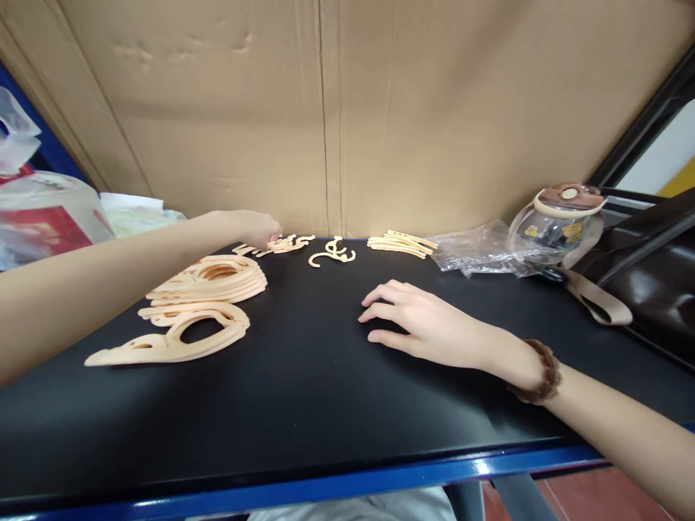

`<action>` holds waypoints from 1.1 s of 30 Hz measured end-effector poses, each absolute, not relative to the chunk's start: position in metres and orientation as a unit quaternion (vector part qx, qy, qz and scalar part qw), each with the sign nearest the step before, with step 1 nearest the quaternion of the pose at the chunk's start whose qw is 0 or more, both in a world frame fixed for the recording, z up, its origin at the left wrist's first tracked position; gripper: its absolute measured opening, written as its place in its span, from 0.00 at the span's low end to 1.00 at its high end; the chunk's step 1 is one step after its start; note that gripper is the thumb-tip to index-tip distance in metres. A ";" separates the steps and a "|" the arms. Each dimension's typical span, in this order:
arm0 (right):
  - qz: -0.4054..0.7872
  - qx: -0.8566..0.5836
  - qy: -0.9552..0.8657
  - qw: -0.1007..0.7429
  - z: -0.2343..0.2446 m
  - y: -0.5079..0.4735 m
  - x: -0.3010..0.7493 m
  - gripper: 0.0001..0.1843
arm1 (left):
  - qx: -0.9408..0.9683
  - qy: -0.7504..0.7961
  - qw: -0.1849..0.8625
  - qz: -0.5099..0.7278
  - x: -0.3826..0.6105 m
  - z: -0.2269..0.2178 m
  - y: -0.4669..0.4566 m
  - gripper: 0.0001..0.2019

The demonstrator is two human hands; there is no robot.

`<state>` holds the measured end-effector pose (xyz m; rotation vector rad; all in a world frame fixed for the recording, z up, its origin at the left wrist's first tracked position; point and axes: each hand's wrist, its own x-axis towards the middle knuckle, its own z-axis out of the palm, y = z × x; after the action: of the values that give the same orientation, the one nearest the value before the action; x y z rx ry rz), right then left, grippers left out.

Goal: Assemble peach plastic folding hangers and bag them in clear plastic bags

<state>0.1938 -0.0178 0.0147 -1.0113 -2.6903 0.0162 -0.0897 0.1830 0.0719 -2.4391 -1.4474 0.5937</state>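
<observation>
My left hand reaches to the far left of the table, fingers curled down at a small pile of beige plastic hooks. Its fingertips are mostly hidden, so what they pinch cannot be made out. Below that forearm lies a stack of beige plastic hanger arms, with one more hanger arm at its near side. A few loose hooks lie at the back middle. My right hand rests palm down over the black table, fingers spread and holding nothing. Beyond it is a bundle of thin beige bars.
A crumpled clear plastic bag lies beside a clear bottle with a strap. At right stands a dark glossy bag. Plastic-wrapped goods sit at left. A cardboard wall closes the back; a blue edge runs along the front.
</observation>
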 end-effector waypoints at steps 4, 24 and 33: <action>0.004 -0.348 -0.927 0.138 0.015 -0.018 0.194 0.16 | -0.851 -0.473 0.118 0.195 -0.094 0.073 0.187 0.08; 0.010 -0.350 -0.928 0.127 0.015 -0.017 0.194 0.16 | -0.882 -0.432 0.096 0.162 -0.100 0.077 0.181 0.09; -0.020 -0.370 -0.920 0.126 0.016 -0.017 0.193 0.15 | -0.884 -0.438 0.100 0.126 -0.077 0.107 0.145 0.09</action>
<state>0.1935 -0.0171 0.0156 -1.0777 -2.6801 -0.0594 -0.0770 0.1445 0.1071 -2.6148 -1.2958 0.3725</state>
